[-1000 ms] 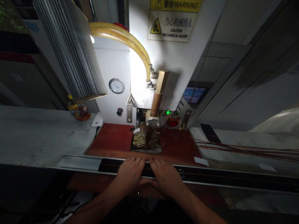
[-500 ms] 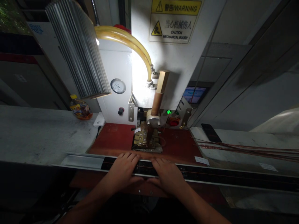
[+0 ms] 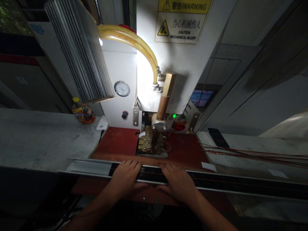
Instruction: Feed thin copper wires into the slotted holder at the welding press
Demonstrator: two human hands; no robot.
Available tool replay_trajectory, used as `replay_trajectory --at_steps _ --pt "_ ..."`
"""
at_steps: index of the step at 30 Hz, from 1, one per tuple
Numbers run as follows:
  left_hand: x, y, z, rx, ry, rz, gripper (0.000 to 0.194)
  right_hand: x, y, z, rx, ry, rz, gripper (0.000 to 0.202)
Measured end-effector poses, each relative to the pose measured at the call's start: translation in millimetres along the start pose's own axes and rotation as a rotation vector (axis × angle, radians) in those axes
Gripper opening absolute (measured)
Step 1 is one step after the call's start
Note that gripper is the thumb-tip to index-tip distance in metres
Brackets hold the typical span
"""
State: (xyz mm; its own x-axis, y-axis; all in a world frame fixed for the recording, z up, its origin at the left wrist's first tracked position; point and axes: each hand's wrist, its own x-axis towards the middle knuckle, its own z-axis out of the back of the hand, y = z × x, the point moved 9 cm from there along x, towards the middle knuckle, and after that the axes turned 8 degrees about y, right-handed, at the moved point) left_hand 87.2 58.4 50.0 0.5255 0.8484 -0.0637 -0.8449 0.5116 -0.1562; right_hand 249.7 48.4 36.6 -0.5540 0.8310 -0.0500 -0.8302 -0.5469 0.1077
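Observation:
A long metal channel [image 3: 89, 167] with a black strip [image 3: 151, 174] inside lies across the front of the red work surface [image 3: 120, 141]. My left hand [image 3: 126, 178] grips it left of the middle, fingers over the far edge and thumb at the near side. To the right, my right hand [image 3: 178, 181] grips the same channel in the same way. Beyond the hands, a brass fixture [image 3: 149, 142] sits under the machine's copper rod [image 3: 163, 107], apart from the channel.
A bottle [image 3: 83, 112] and a white box [image 3: 102, 123] stand at the left. Thin copper rods [image 3: 255, 154], a black phone [image 3: 218, 137] and a label sheet [image 3: 209, 166] lie at the right. A ribbed lamp [image 3: 80, 51] hangs at the upper left.
The channel has shifted slightly to the right. My right hand has moved a little right with it, while my left hand is nearly in the same place.

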Motion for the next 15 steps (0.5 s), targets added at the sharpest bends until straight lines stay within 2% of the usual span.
replay_trajectory --at_steps 6,15 --pt "1.0 1.1 -4.0 -0.003 -0.019 -0.040 0.059 2.0 2.3 0.4 -0.016 0.023 0.004 0.064" --pt "2.6 -1.2 -3.8 0.011 0.029 -0.029 0.059 1.4 3.3 4.5 0.002 0.030 -0.016 0.066"
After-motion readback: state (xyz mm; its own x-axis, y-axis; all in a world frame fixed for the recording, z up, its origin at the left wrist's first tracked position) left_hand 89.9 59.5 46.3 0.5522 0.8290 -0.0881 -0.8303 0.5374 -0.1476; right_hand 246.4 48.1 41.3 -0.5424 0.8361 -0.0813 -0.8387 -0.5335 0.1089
